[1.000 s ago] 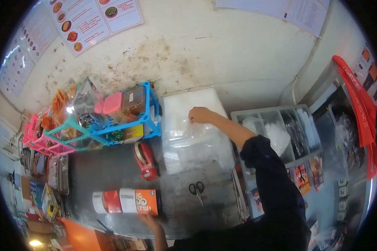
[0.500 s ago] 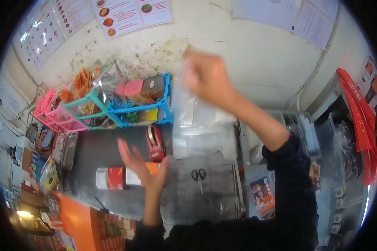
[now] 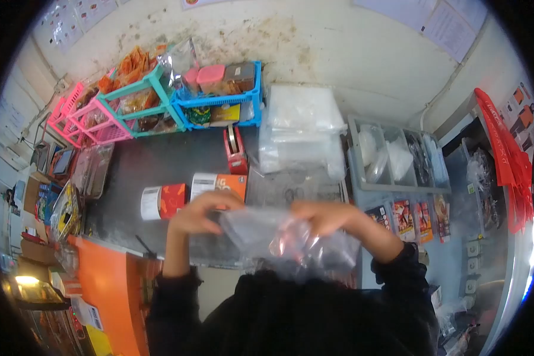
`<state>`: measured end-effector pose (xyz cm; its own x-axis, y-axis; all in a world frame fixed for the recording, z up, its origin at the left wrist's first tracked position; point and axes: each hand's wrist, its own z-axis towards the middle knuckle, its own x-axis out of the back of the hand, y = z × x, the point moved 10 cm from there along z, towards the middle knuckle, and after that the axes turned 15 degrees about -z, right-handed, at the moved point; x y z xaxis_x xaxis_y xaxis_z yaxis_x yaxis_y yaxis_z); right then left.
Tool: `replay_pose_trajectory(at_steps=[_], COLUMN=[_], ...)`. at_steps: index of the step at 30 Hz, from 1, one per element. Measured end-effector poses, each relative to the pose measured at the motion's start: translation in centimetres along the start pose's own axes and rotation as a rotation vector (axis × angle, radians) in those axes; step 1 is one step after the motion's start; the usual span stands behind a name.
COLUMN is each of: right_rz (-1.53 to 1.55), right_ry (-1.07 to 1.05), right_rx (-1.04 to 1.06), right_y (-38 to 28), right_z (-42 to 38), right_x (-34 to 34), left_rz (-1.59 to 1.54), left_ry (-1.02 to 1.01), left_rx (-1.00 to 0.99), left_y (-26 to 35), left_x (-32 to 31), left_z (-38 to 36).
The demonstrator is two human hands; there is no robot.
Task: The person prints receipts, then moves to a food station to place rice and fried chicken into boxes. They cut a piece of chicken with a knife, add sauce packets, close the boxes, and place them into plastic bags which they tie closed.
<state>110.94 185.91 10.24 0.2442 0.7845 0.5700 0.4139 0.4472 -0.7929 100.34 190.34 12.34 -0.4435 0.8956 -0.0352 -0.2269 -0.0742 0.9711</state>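
Fingers of my left hand [image 3: 199, 213] and right hand [image 3: 323, 216] pinched the thin clear plastic bag [image 3: 285, 240], so rubbing its mouth layers apart gently seemed best.

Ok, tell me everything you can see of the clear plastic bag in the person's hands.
The clear plastic bag is thin, see-through film, crumpled and wrinkled, with glare on its folds. It is held up off the dark counter, close to the person's chest, stretched between both hands: the left hand pinches its left edge and the right hand grips its upper right. Fingers show pinkish through the film. Its lower part hangs loose against the dark sleeve. It looks empty.
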Motion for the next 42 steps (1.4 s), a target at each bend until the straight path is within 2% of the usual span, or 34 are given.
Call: replay_pose_trajectory(at_steps=[1,2,3,6,9,10,12,13,15,16,18,19,20,21,22,24,26,27,29,31,32,33,35,36,37,38,39,40,41,42], right_rz=[0.336,0.552,0.763,0.683,0.607,0.575,0.514,0.518,0.594,0.598,0.345,0.350,-0.287,-0.965,-0.842,-0.034,0.111,0.120,0.248,0.306,0.363,0.364,0.987,1.117,1.246,1.270,1.289,1.085,0.853,0.858], right_ry=[0.146,0.364,0.589,0.710,0.744,0.754,0.763,0.753,0.698,0.691,0.515,0.512,0.843,1.129,1.349,1.263,1.009,1.010,0.883,0.787,0.699,0.687,0.843,0.944,1.044,0.942,0.842,1.091,1.319,1.312], right_rx=[0.102,0.084,0.063,0.114,0.036,-0.009,-0.096,-0.098,-0.164,-0.164,-0.439,-0.439,-0.690,-0.895,-0.755,-0.542,-0.384,-0.385,-0.476,-0.484,-0.497,-0.492,-0.222,-0.311,-0.408,-0.288,-0.157,-0.357,-0.555,-0.558], right_y=[-0.5,0.6,1.9,0.5,2.5,3.7,5.8,6.3,8.0,8.9,12.8,13.3,12.8,8.7,4.9,4.5,1.8,2.1,4.3,4.3,4.4,4.2,3.7,4.0,4.7,5.7,6.1,8.1,7.6,7.0], right_z=[-0.6,-1.3,-2.3,-2.3,-3.7,-4.6,-6.3,-7.0,-7.7,-7.4,-6.5,-5.7,-7.3,-8.4,-8.2,-4.3,0.9,1.1,2.5,1.4,0.9,0.7,0.2,-1.6,-3.9,-6.3,-8.5,-13.4,-17.8,-18.2], right_x=[1.2,2.6,3.8,6.2,5.9,5.5,4.8,4.4,3.1,2.9,0.7,-0.5,1.5,2.2,2.4,-1.4,-4.8,-5.5,-7.4,-6.1,-6.1,-6.1,-6.0,-5.4,-5.1,-4.5,-3.1,-1.9,-0.3,0.2], left_rz=[-0.694,-0.475,-0.536,-1.146,-1.405,-1.402,-1.196,-1.199,-0.524,-0.579,-0.545,-0.509,-0.510,-0.238,0.043,-0.048,-0.143,-0.212,-0.275,-0.068,0.031,0.032,0.039,-0.068,-0.009,0.048,0.248,0.445,0.447,0.057], left_ry=[0.124,0.635,0.778,0.480,0.279,0.269,0.440,0.450,0.590,0.656,0.717,0.772,0.777,0.951,1.113,1.050,0.978,1.011,1.048,1.037,0.957,0.969,1.071,1.150,1.143,1.136,1.072,1.000,1.006,1.062], left_rx=[-0.081,0.146,0.190,-0.103,-0.219,-0.225,-0.194,-0.197,0.272,0.221,0.213,0.200,0.202,0.214,0.218,0.145,0.091,0.106,0.112,0.196,0.180,0.182,0.065,-0.175,-0.087,0.002,0.052,0.106,0.112,-0.068], left_y=[-1.2,-5.5,-6.9,-3.8,0.3,0.7,-0.7,-1.3,-5.1,-4.9,-7.6,-8.2,-8.7,-8.1,-6.9,-7.8,-9.2,-10.4,-10.8,-9.3,-10.8,-9.2,-3.5,-3.5,-4.0,-2.0,0.1,1.5,1.7,1.8], left_x=[1.4,5.5,6.1,0.4,-3.9,-4.1,-2.3,-1.2,0.3,0.2,0.3,0.3,-0.5,0.0,0.4,-0.8,-3.1,-4.1,-4.5,-4.7,-4.4,-4.4,-4.4,-3.0,-2.5,-2.1,-1.9,-2.2,-1.9,-1.5], left_z=[-0.9,-3.1,-3.1,1.5,1.8,0.9,-2.0,-3.2,-6.1,-6.3,-8.6,-9.6,-9.9,-10.6,-11.2,-9.5,-8.1,-7.8,-7.2,-7.0,-7.6,-7.3,-6.7,-9.0,-11.3,-12.8,-14.2,-15.5,-17.1,-18.7])
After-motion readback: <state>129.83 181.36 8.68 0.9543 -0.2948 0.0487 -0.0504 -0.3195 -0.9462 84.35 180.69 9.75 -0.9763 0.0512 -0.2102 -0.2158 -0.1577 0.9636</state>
